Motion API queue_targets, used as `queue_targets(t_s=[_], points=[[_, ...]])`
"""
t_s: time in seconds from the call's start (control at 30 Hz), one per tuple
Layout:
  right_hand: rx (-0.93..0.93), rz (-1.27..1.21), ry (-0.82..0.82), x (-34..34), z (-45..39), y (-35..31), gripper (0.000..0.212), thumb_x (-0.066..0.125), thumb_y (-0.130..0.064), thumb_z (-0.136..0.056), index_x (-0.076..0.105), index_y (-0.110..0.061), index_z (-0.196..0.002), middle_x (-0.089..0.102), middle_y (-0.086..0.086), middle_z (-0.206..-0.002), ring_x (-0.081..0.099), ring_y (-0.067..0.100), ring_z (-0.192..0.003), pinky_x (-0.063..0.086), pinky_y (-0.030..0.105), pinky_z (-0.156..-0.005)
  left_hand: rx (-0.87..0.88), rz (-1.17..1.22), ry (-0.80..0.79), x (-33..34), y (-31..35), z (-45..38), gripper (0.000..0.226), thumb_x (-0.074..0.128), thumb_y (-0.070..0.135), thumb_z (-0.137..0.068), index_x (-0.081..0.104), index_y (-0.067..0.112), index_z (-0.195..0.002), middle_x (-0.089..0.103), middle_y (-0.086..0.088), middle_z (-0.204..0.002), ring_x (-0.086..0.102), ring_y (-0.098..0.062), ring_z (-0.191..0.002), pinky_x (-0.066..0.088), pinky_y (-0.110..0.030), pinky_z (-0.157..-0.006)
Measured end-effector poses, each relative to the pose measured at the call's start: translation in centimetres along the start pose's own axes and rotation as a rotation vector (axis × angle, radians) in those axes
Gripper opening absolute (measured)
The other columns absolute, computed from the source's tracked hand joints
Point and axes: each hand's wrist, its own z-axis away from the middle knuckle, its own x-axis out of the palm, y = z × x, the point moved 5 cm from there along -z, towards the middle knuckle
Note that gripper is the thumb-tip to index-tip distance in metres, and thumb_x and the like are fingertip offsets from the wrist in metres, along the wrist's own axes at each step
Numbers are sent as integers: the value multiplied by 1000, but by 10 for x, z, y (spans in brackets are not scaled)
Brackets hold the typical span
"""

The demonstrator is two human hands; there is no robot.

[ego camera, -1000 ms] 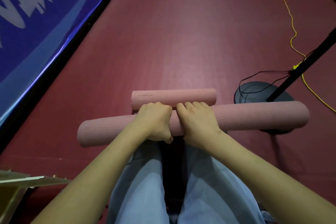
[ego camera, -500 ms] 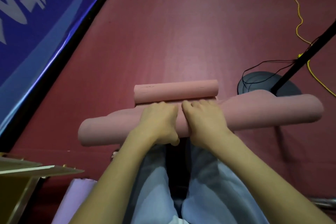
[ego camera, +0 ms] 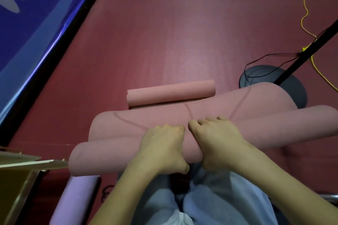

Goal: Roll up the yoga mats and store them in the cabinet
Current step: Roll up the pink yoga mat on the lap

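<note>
Head view: fingers of the left hand (ego camera: 163,149) and right hand (ego camera: 217,142) are curled over the top of the pink roll (ego camera: 109,157), thumbs tucked under its near side, so both hands clamp it at mid-length, side by side and nearly touching. The roll lies crosswise just in front of the person's knees, on the red floor (ego camera: 164,33). A loose flap (ego camera: 164,118) of the same mat bulges up behind the roll, with curved line markings showing, so this mat looks mostly wound but not finished or tight. Just beyond the flap sits a short roll (ego camera: 171,92), already rolled and lying on the floor. A purple roll (ego camera: 76,199) lies at lower left beside a wooden edge (ego camera: 27,162); can't tell if that is the cabinet. Judgement: rolling is nearly done, and no mat is seen stored.
</note>
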Motion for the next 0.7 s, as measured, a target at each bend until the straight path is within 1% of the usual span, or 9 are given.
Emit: queue_targets(t_s=[0.07, 0.13, 0.17, 0.27, 0.37, 0.43, 0.53, 0.63, 0.7], points=[[-14, -37, -56, -8, -10, 5, 65, 82, -38, -64, 36, -26, -108, 61, -1, -113, 62, 25, -107, 44, 35, -85, 2, 95, 23, 0, -7, -5, 71, 83, 50, -56, 41, 27, -107, 56, 5, -110, 56, -25, -103, 37, -33, -74], [-20, -80, -134, -9, -20, 9, 74, 85, -40, -58, 45, -24, -118, 65, -1, -108, 65, 24, -99, 52, 35, -80, 46, 123, 75, -5, -11, -9, 77, 83, 54, -51, 37, 28, -107, 38, 9, -108, 40, -18, -100, 34, -32, -83], [-21, -106, -196, -9, -26, 12, 79, 87, -39, -55, 49, -25, -123, 67, -1, -106, 66, 24, -95, 53, 34, -77, 64, 125, 87, -7, -13, -10, 78, 83, 55, -50, 38, 28, -108, 36, 11, -107, 36, -15, -98, 33, -32, -87], [5, -248, -424, -10, -42, 22, 83, 92, -34, -48, 59, -28, -123, 70, -2, -104, 68, 21, -89, 60, 37, -79, 69, 125, 120, -15, -13, -7, 72, 77, 56, -55, 41, 27, -110, 45, 13, -105, 45, -15, -95, 33, -34, -90], [-5, -308, -537, -8, -56, 26, 74, 95, -34, -44, 68, -25, -113, 74, -3, -98, 72, 20, -87, 63, 40, -79, 110, -53, 328, -12, -4, 5, 57, 67, 46, -55, 51, 19, -102, 56, 4, -93, 57, -24, -79, 38, -36, -78], [-4, -294, -546, -7, -60, 27, 71, 96, -36, -43, 70, -23, -108, 75, -2, -95, 73, 20, -85, 63, 40, -79, 115, -108, 418, 0, 1, 10, 64, 73, 41, -48, 58, 12, -102, 59, -2, -89, 58, -27, -73, 44, -38, -72], [-3, -285, -493, -7, -59, 26, 79, 96, -42, -41, 64, -25, -111, 71, -3, -101, 69, 21, -90, 60, 40, -83, 45, -103, 458, 13, -1, 2, 93, 90, 49, -37, 61, 6, -114, 63, -3, -95, 60, -26, -79, 47, -41, -72], [24, -266, -372, -14, -49, 29, 76, 93, -48, -46, 56, -28, -109, 65, -4, -104, 61, 21, -95, 54, 43, -89, -8, -59, 462, 14, -3, -10, 79, 91, 39, -38, 60, 13, -106, 61, 1, -88, 60, -25, -75, 42, -39, -71], [28, -176, -293, -16, -39, 30, 73, 88, -53, -52, 53, -26, -109, 62, -3, -108, 49, 23, -109, 42, 46, -100, -8, -61, 445, 15, -2, -15, 71, 87, 36, -39, 59, 15, -100, 60, 2, -83, 59, -24, -72, 39, -38, -70]])
